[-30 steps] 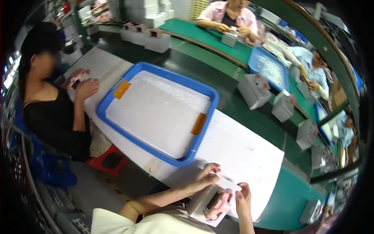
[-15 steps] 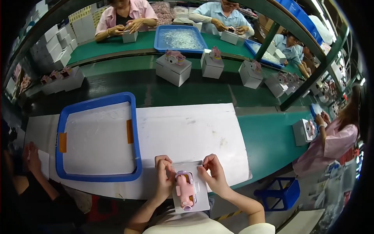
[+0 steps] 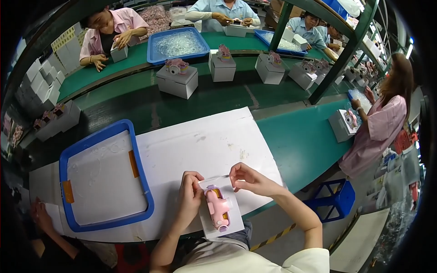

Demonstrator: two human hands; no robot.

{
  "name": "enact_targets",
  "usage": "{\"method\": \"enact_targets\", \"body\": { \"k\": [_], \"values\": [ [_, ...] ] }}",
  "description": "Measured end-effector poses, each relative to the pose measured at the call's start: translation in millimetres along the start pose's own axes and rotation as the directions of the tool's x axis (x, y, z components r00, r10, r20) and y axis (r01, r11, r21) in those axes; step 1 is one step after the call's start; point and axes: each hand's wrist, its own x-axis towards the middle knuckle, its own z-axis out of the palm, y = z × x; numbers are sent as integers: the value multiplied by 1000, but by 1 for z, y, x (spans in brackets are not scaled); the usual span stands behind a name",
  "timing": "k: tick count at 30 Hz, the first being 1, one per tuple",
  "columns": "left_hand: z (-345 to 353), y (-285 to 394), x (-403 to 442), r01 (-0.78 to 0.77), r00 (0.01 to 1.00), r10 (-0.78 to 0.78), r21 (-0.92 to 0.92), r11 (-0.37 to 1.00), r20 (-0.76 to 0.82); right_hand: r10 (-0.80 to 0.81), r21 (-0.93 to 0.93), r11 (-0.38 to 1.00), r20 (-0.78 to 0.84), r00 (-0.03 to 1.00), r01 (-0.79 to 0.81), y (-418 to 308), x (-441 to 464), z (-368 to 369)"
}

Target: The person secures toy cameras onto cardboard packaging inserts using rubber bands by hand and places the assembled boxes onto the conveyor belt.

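Note:
A white box (image 3: 207,227) with a pink toy camera (image 3: 217,207) lying on its top is close to my body, at the table's front edge. Purple and yellow parts show on the toy. My left hand (image 3: 189,195) is closed on the box's left side near the far corner. At the far right corner, my right hand (image 3: 248,178) has its fingers curled in a pinch; whatever is between them is too small to make out. The box's far edge lies between the two hands.
To the left is a blue-rimmed tray (image 3: 148,182) with some thin clear loops inside. White board (image 3: 195,141) covers the tabletop. Boxes topped with toy cameras (image 3: 177,82) line the conveyor. Co-workers sit opposite; another person (image 3: 380,123) stands right, near a blue stool (image 3: 332,200).
My view has turned to the right, so the scene appears tilted. My right hand has shifted slightly at the box's far corner. My left hand keeps its hold on the box.

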Motion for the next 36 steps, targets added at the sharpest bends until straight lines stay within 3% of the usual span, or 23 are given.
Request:
{"method": "enact_targets", "body": {
  "k": [2, 5, 8, 12, 17, 19, 21, 26, 29, 31, 34, 36],
  "values": [
    [0, 3, 1, 19, 999, -20, 29, 999, 47, 20, 57, 998, 51, 998, -23, -3, -3, -1],
    [1, 4, -2, 30, 999, -34, 77, 997, 39, 56, -287, 958, 95, 994, -27, -12, -2, 5],
    [6, 4, -1, -11, 1000, 9, 82, 997, 16, 163, -624, 775, 45, 986, -99, -32, -2, 17],
    [9, 5, 2, -19, 1000, 15, 141, 990, 28, 165, -600, 792, 30, 986, -114, -31, 0, 13],
    [4, -1, 1, 67, 994, -68, 16, 998, 81, 219, -584, 792, 1, 976, -177, -36, -5, 16],
    [1, 0, 2, 169, 974, -103, -343, 924, 202, 148, -620, 778, 27, 989, -99, -38, -6, 17],
    [-1, 0, -2, 304, 938, -107, -634, 711, 330, 88, -645, 764, 59, 994, -29, -37, -10, 19],
    [6, -17, -5, 156, 953, 3, -501, 851, 302, 115, -469, 881, 100, 988, -56, -43, -15, 21],
    [6, 4, -8, 220, 955, -77, -510, 831, 287, 188, -395, 911, 135, 973, -122, -50, -17, 24],
    [6, 17, -7, 41, 948, 88, -393, 919, 305, 241, -500, 851, 103, 965, -160, -65, -17, 24],
    [-2, 39, 1, 139, 939, -53, -233, 963, 340, 293, -444, 872, 135, 947, -207, -79, -9, 26],
    [-1, 34, 0, 49, 945, 49, -289, 956, 322, 183, -440, 890, 112, 977, -116, -82, -6, 26]
  ]
}}
